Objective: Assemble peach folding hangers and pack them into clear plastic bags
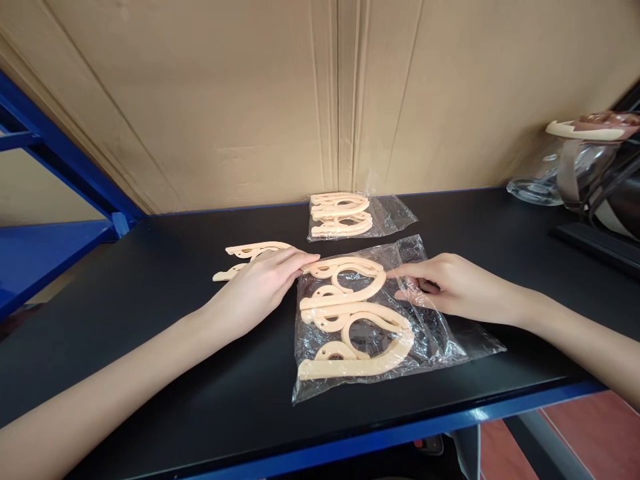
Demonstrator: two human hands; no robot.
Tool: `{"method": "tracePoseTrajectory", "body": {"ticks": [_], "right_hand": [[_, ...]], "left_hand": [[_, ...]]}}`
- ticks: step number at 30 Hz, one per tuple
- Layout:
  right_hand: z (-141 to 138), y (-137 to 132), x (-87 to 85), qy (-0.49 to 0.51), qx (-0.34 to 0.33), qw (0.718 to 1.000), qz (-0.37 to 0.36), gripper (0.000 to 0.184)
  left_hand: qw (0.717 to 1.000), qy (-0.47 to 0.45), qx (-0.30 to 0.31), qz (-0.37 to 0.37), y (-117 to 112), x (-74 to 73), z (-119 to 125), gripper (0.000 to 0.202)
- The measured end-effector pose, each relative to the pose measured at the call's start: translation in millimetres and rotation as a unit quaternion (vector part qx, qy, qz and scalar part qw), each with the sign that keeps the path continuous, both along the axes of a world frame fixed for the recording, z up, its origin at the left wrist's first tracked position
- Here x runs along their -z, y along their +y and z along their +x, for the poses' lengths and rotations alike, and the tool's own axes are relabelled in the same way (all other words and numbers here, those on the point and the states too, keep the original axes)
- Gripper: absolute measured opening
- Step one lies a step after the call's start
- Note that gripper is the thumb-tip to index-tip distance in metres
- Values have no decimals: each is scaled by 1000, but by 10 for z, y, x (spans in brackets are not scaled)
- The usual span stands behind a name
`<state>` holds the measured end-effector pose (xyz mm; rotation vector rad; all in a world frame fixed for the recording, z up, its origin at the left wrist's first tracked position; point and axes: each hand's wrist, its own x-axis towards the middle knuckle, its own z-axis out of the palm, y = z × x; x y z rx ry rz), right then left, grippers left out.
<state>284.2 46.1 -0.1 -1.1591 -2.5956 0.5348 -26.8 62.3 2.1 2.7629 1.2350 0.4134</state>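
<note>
A clear plastic bag (440, 333) lies on the black table (150, 347) and holds several peach plastic hanger pieces (350, 320). My left hand (260, 283) rests flat at the bag's left edge, fingers stretched toward the topmost piece. Under that hand lies a loose peach hanger piece (250, 251). My right hand (450, 287) sits on the bag's right part, forefinger pointing left onto the plastic near the pieces, other fingers curled on the film.
A second clear bag (395, 215) with peach hanger pieces lies farther back by the cardboard wall (250, 100). A blue shelf frame (55, 220) stands at the left. A glass jar and dark objects (575, 173) sit at the right. The table has a blue front edge (400, 433).
</note>
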Motion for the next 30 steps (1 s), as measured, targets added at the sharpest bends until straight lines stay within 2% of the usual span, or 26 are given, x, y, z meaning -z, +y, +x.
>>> {"method": "tracePoseTrajectory", "body": {"ticks": [3, 6, 11, 12, 14, 19, 25, 28, 30], "right_hand": [[-8, -16, -6, -16, -3, 999, 29, 38], [-12, -31, -18, -27, -3, 999, 38, 38], [16, -33, -62, -41, 30, 998, 45, 31], [25, -29, -73, -41, 39, 997, 47, 30], [45, -19, -91, -38, 57, 996, 51, 30], [80, 7, -109, -29, 87, 993, 68, 34], [112, 28, -118, -7, 139, 985, 103, 31], [135, 28, -130, 25, 192, 971, 137, 30], [135, 18, -141, 54, 203, 964, 160, 29]], "left_hand": [[1000, 6, -10, -2, -2, -36, 0, 42], [999, 29, -17, -23, 55, -116, -109, 47], [980, 135, -47, -137, 279, -292, -564, 78], [977, 139, -66, -151, 314, -326, -650, 82], [974, 133, -94, -159, 355, -387, -770, 75], [980, 135, -114, -96, 359, -457, -796, 64], [973, 162, -156, -46, 495, -468, -802, 79], [980, 120, -152, 33, 484, -485, -760, 76], [984, 74, -139, 84, 406, -482, -652, 73]]}}
